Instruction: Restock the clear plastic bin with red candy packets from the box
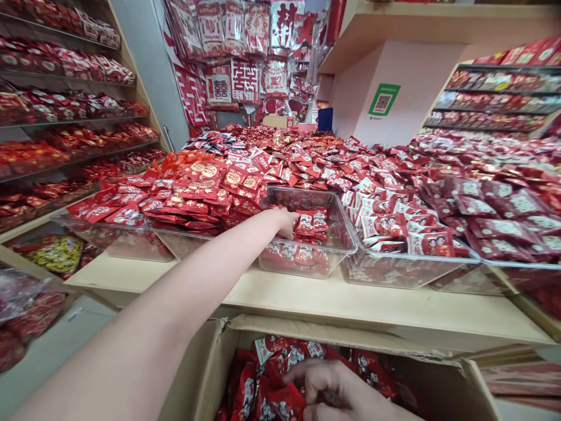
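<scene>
My left hand [286, 223] reaches into a clear plastic bin [339, 248] on the counter. Its fingers are bent beside small red packets [312, 221] lying in that bin, and whether it grips one is hard to tell. Below the counter, my right hand [326, 383] is inside an open cardboard box [350, 331], its fingers curled among red packets [272, 389]. What lies between those fingers is hidden.
Full bins of red packets [197, 196] stand left of the clear bin, and white-and-red packets [385, 219] fill the bin at its right. Stocked shelves [65, 120] rise at the left. A pillar [385, 70] stands behind.
</scene>
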